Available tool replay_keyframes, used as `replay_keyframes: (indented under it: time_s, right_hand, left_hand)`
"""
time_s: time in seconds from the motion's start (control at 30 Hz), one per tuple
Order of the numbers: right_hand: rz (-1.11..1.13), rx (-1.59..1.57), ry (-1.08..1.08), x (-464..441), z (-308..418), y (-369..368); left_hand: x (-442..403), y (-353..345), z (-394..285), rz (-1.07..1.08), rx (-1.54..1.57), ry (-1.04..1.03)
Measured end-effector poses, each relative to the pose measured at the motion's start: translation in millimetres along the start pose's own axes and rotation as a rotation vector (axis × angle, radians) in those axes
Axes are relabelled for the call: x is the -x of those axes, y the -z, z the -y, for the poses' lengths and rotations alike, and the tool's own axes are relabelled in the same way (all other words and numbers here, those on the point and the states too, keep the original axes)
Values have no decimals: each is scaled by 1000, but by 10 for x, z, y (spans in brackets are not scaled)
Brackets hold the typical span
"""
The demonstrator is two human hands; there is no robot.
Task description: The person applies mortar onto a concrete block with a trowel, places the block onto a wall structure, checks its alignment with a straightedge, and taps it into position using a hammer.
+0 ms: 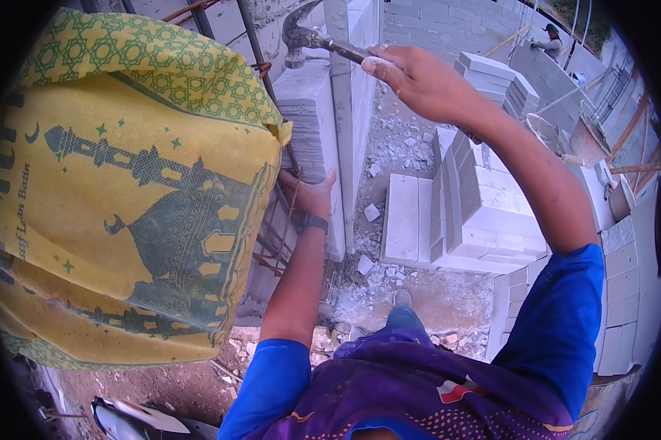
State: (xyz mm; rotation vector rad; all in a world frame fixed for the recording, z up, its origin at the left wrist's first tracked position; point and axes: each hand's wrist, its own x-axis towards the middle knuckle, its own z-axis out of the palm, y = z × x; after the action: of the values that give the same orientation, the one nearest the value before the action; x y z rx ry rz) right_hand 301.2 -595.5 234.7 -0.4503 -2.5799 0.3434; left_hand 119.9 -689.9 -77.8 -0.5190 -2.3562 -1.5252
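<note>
My right hand [407, 77] is raised at the top centre, closed round the handle of a claw hammer [301, 40]. The hammer's metal head is at the left, above a pale, rough-sided building block [305, 121] in the wall. Lower down, my left hand [310, 194], with a dark watch on its wrist, grips the near end of that block. Its thumb lies on the right side and its fingers at the left, partly hidden. Thin steel bars [283, 220] run close beside this hand. An upright board [339, 125] stands right of the block.
A yellow-green printed sack [140, 198] fills the left, hiding what is behind. Stacked pale blocks [484, 198] stand at the right, with buckets [589, 136] beyond. Rubble [372, 213] litters the floor. Another person [550, 42] is at a far wall.
</note>
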Motion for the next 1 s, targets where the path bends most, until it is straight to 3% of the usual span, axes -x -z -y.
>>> replay_keyframes:
  time_s: [0.2,0.23,0.37,0.5,0.6,0.73,0.83,0.93,0.97,1.0]
  right_hand:
    - [108,96,-28,140,-75,-46]
    - [27,60,-24,253,-118,-131]
    - [-192,-252,64,1094,-641,-993]
    - [-125,-268,52,1932,-1132,-2109]
    - [-121,-205,32,1976,-1048,-2119]
    - [-219,92,459,1590,-1048,-1706]
    - [-93,268,407,1352,-905,-1515]
    - [-163,211,470,1268,-854,-1515]
    - [-187,203,539,1246,-821,-1506]
    - [-208,197,607,1232,-789,-1491]
  left_hand:
    - [2,52,-21,57,41,42]
    - [-9,22,21,60,63,46]
    - [28,46,-22,30,133,6]
    - [47,-1,29,13,208,-43]
    - [68,-127,189,-28,58,-88]
    - [86,-242,476,-113,-240,-212]
    - [61,-254,526,0,32,-171]
    - [37,-394,776,126,157,-72]
    - [158,-18,278,95,85,-45]
    - [158,-3,241,16,48,-127]
